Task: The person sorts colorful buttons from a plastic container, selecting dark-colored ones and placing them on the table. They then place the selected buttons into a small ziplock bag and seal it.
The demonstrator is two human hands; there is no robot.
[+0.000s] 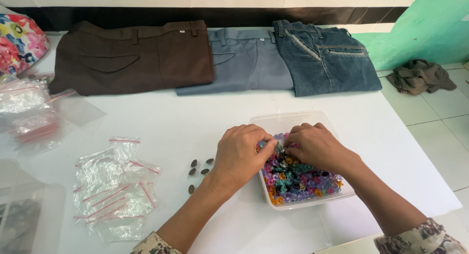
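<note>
Both hands, left hand (239,154) and right hand (317,146), pinched coloured beads (298,178) inside clear tub (288,119); bare table (195,117) lay beyond its far rim.

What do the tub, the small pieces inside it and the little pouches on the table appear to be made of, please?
The tub looks like cloudy translucent plastic, as the table shows faintly through it. The small pieces seem glossy coloured plastic, some see-through. The pouches look like thin clear plastic film, crinkled and shiny, with red seal strips.

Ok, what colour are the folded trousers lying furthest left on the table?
Dark brown trousers, clearest in the head view.
</note>
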